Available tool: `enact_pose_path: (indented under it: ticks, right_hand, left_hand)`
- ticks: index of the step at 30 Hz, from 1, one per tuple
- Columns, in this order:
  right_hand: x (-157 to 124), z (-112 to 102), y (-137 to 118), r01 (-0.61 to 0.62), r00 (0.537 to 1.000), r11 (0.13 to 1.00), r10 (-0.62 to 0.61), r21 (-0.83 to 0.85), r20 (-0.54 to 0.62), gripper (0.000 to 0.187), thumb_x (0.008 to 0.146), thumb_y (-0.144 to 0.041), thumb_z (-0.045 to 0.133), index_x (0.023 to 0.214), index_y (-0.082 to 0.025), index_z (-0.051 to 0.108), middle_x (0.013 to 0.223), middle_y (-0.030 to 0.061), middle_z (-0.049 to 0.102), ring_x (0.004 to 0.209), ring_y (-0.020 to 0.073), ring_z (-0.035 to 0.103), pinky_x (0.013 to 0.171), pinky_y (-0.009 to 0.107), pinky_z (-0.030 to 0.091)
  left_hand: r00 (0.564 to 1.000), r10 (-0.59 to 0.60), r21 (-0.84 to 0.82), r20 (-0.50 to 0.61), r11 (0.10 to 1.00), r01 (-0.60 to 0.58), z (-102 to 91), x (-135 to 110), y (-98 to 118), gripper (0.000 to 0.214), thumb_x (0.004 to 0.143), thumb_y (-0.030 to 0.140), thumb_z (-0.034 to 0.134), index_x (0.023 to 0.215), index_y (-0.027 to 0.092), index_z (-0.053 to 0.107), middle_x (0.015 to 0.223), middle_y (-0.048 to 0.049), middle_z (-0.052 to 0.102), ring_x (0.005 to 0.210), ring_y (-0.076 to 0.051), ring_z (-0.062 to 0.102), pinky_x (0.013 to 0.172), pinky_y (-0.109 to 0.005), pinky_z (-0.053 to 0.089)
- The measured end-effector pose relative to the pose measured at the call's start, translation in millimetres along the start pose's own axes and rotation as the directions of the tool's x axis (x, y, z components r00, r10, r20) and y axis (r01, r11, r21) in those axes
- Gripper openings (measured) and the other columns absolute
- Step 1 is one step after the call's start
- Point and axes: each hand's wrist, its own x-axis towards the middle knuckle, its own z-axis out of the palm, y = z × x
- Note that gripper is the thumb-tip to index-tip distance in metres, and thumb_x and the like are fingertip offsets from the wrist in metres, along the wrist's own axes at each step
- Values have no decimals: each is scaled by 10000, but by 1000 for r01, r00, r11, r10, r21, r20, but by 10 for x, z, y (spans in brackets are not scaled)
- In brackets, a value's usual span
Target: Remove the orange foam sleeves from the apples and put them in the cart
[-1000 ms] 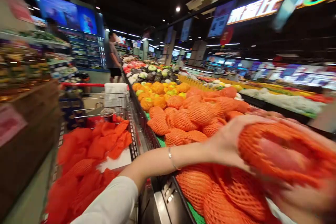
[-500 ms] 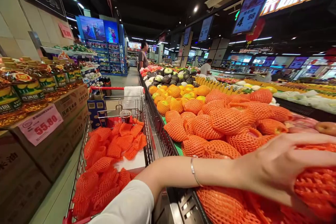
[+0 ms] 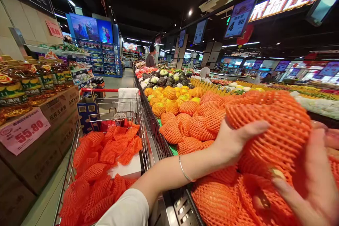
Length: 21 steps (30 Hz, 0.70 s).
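My left hand, a silver bangle on its wrist, grips a fruit in an orange foam net, thumb across its near side. My right hand curves around the lower right of the same netted fruit, fingers behind it and thumb below. A pale yellowish patch shows near the right thumb. Beneath and around both hands lie several more fruits in orange foam nets. The net hides what kind of fruit it is.
At left stands a wire shopping cart with several loose orange foam nets and a white towel. Black crate edging borders the display. Oil bottles stand on cartons beyond the cart. A person stands farther back.
My left hand has drawn back from the right edge, lifting the netted fruit toward the middle. My right hand has come into view and holds it too. The view has shifted slightly right.
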Motion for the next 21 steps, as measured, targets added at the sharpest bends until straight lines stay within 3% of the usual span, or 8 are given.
enact_pose_path:
  ticks: [3, 6, 9, 15, 18, 21]
  right_hand:
    - [37, 10, -9, 7, 998, 998, -4, -58, 55, 784, 857, -574, 406, 1499, -381, -1, 1594, -90, 8, 1455, 341, 94, 1183, 603, 82]
    - [43, -34, -19, 11, 997, 999, -8, -40, 75, 692, 872, -524, 391, 1478, -458, 65, 1587, -128, 29, 1456, 315, 120, 1183, 575, 115]
    - [52, -48, 14, 34, 999, 999, -32, -33, 41, 677, 858, -490, 399, 1456, -512, 84, 1583, -152, 24, 1459, 313, 116, 1179, 575, 129]
    - [34, 81, 204, 205, 976, 971, -194, -125, 95, 727, 766, -522, 446, 1440, -523, 174, 1584, -112, 59, 1453, 367, 68, 1141, 634, 115]
    - [24, 65, 207, 150, 989, 985, -148, -83, 27, 746, 761, -536, 454, 1440, -531, 146, 1581, -133, 21, 1458, 344, 46, 1158, 594, 86]
    - [27, -26, 131, -35, 995, 999, 38, 32, -89, 720, 791, -561, 449, 1429, -559, 115, 1568, -193, 0, 1468, 272, 14, 1193, 513, 77]
  left_hand:
    - [979, -193, -176, -64, 968, 179, -25, 56, -17, 625, 596, 495, 779, 1078, 128, 626, 1104, -133, 674, 1090, -310, 622, 1004, -459, 472]
    - [909, -417, -241, 27, 880, 410, -107, 106, -77, 490, 755, 497, 624, 1054, 109, 648, 1120, -143, 664, 1092, -290, 619, 980, -449, 491]
    - [845, -532, -215, 54, 820, 530, -148, 126, -104, 464, 861, 468, 468, 1073, 100, 656, 1119, -143, 661, 1093, -280, 617, 973, -467, 488]
    - [747, -665, -162, 11, 736, 658, -156, 155, -88, 522, 898, 461, 394, 1150, 66, 624, 1159, -162, 639, 1162, -287, 575, 1010, -479, 441]
    - [741, -670, -177, 40, 726, 665, -206, 193, -134, 506, 893, 452, 418, 1152, 62, 613, 1171, -164, 629, 1177, -277, 566, 1034, -464, 420]
    - [782, -619, -135, 75, 771, 623, -229, 207, -202, 473, 814, 463, 560, 1114, 103, 616, 1186, -136, 623, 1181, -266, 562, 1056, -440, 408]
